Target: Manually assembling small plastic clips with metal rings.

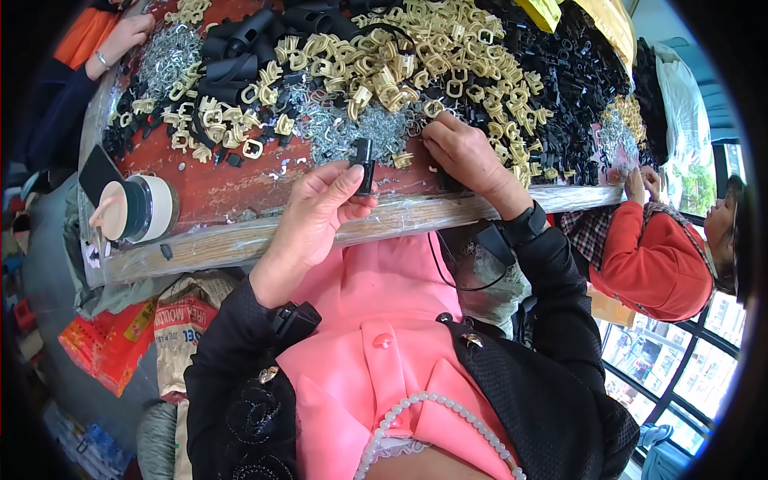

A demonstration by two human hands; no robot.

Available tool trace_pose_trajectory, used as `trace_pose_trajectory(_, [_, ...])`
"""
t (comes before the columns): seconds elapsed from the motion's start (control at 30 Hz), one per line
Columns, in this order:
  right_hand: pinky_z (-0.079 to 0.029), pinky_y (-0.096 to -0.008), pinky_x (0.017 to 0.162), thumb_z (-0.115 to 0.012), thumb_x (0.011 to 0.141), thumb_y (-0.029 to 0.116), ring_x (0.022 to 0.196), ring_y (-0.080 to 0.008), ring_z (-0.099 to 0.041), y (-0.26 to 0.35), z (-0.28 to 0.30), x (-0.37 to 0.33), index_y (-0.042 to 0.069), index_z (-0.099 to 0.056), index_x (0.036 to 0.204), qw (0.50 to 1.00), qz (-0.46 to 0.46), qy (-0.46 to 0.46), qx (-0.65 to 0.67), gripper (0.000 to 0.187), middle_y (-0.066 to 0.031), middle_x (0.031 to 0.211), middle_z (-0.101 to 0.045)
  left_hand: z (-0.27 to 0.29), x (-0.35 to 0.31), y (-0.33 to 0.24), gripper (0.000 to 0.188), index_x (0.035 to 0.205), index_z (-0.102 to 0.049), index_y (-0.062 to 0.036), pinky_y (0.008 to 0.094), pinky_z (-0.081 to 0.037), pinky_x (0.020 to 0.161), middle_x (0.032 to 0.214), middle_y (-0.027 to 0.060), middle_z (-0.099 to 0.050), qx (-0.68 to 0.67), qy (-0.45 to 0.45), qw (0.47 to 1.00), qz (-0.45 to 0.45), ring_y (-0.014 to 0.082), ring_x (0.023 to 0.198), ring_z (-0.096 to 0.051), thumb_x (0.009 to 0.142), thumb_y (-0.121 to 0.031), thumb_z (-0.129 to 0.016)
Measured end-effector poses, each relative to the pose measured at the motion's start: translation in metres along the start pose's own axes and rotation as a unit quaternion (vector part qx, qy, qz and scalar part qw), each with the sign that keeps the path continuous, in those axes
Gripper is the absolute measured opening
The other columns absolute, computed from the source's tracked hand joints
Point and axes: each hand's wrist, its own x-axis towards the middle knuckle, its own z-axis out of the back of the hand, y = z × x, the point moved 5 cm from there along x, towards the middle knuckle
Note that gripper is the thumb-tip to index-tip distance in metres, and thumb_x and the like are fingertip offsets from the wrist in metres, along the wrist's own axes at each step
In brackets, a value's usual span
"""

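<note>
Between the thumb and fingers of my left hand (pixel 326 194) is a small black plastic part (pixel 364 164), held upright just above the table's near edge. My right hand (pixel 468 152) is bent down with its fingertips pinched together beside the heap of small silvery metal clips (pixel 376 132). What those fingertips hold, if anything, is hidden. Cream-coloured plastic buckle-like pieces (pixel 392 80) lie heaped beyond both hands. One loose cream piece (pixel 402 160) rests between my hands.
The red tabletop (pixel 232 188) has a plastic-wrapped wooden edge (pixel 200 252). Black tubular parts (pixel 240 48) and small black pieces (pixel 572 88) are piled on it. A round tub (pixel 152 208) and a phone (pixel 98 172) stand at left. A person in red (pixel 656 260) works at right; another person's hand (pixel 128 36) shows far left.
</note>
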Motion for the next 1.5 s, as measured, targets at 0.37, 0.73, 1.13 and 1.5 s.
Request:
trace_pose_trajectory(0.37, [-0.043, -0.0291, 0.055, -0.057, 0.075, 0.010, 0.061, -0.0207, -0.054, 0.004, 0.005, -0.008, 0.003, -0.052, 0.080, 0.990, -0.074, 0.014, 0.122, 0.010, -0.0069, 0.070, -0.051, -0.002, 0.000, 0.004, 0.024, 0.096, -0.055, -0.0005, 0.0202, -0.048, 0.059, 0.082, 0.0043, -0.058, -0.014, 0.005, 0.999, 0.030, 0.0118, 0.067, -0.058, 0.079, -0.018, -0.058])
trace_pose_trajectory(0.73, [-0.044, -0.0209, 0.068, -0.058, 0.078, 0.011, 0.074, -0.0076, -0.054, 0.038, -0.019, -0.029, -0.001, -0.057, 0.089, 0.736, -0.225, 0.116, 0.628, 0.016, -0.0026, 0.083, -0.059, -0.023, 0.004, 0.013, 0.034, 0.106, -0.050, -0.0012, 0.0213, -0.049, 0.061, 0.088, 0.0091, -0.059, -0.023, 0.110, 0.991, 0.078, 0.0154, 0.071, -0.059, 0.077, -0.018, -0.059])
trace_pose_trajectory(1.13, [-0.045, -0.0226, 0.071, -0.057, 0.079, 0.012, 0.077, -0.0090, -0.055, 0.053, -0.015, -0.030, -0.001, -0.053, 0.095, 0.685, -0.217, 0.077, 0.692, 0.020, -0.0036, 0.086, -0.058, -0.018, 0.003, 0.017, 0.033, 0.102, -0.051, -0.0009, 0.0214, -0.049, 0.060, 0.087, 0.0106, -0.058, -0.042, 0.092, 0.991, 0.092, 0.0158, 0.069, -0.059, 0.076, -0.019, -0.061])
trace_pose_trajectory(1.5, [-0.043, -0.0199, 0.067, -0.053, 0.082, 0.011, 0.072, -0.0070, -0.052, 0.053, -0.017, -0.031, 0.000, -0.051, 0.088, 0.722, -0.180, 0.038, 0.667, 0.013, -0.0009, 0.083, -0.055, -0.018, 0.005, 0.019, 0.030, 0.104, -0.050, 0.0000, 0.0219, -0.050, 0.062, 0.090, 0.0112, -0.058, -0.100, 0.101, 0.984, 0.109, 0.0172, 0.073, -0.060, 0.080, -0.017, -0.056])
